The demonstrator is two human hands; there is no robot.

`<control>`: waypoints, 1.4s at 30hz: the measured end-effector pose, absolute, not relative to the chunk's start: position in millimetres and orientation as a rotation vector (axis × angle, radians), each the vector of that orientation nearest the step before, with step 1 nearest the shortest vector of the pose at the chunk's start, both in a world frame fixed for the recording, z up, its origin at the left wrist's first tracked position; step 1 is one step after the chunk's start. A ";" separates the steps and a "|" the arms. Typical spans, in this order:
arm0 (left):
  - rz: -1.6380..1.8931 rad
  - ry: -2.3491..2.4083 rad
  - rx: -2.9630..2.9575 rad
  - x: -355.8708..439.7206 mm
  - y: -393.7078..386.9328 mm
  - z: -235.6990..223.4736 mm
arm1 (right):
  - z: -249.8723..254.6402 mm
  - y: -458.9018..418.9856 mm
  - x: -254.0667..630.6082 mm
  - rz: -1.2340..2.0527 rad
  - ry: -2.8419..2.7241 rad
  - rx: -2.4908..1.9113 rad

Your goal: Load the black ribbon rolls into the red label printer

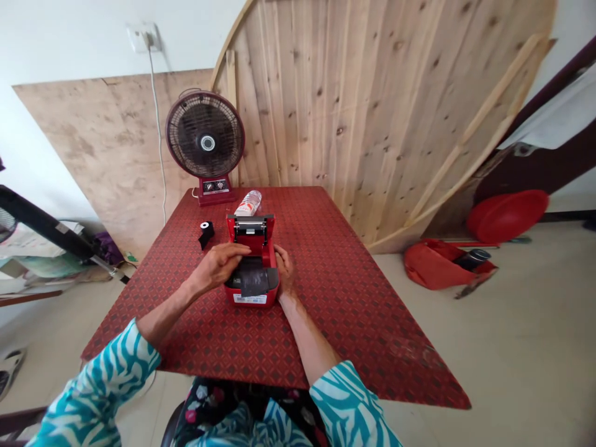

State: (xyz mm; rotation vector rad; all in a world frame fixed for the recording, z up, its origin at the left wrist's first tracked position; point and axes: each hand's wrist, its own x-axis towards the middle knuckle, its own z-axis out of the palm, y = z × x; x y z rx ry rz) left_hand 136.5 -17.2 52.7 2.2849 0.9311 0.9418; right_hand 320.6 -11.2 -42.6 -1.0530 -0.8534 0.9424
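A red label printer stands on the table with its lid raised. A black ribbon lies in its opening and hangs over the front edge. My left hand reaches over the printer's left side, fingers bent together at the ribbon's left edge; its fingertips are partly hidden. Around the right wall of the printer, my right hand is closed, with its thumb side near the opening. To the left of the printer sits a small black roll with a white core, its end partly unwound.
Behind the printer a clear plastic bottle lies on its side. A dark red fan stands at the back left corner of the patterned red table. Wooden boards lean behind. A red bag rests on the floor at right.
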 end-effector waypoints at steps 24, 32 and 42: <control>0.571 1.004 2.619 139.0 -7.5 103.5 | -49.0 -8.9 323.9 0.979 -0.856 -1.080; 1.432 1.207 1.516 24.4 28.5 94.1 | -53.3 -10.6 328.0 0.942 -0.871 -1.100; 1.460 1.376 1.537 49.7 113.3 55.3 | -47.4 -14.5 329.6 0.957 -0.864 -1.140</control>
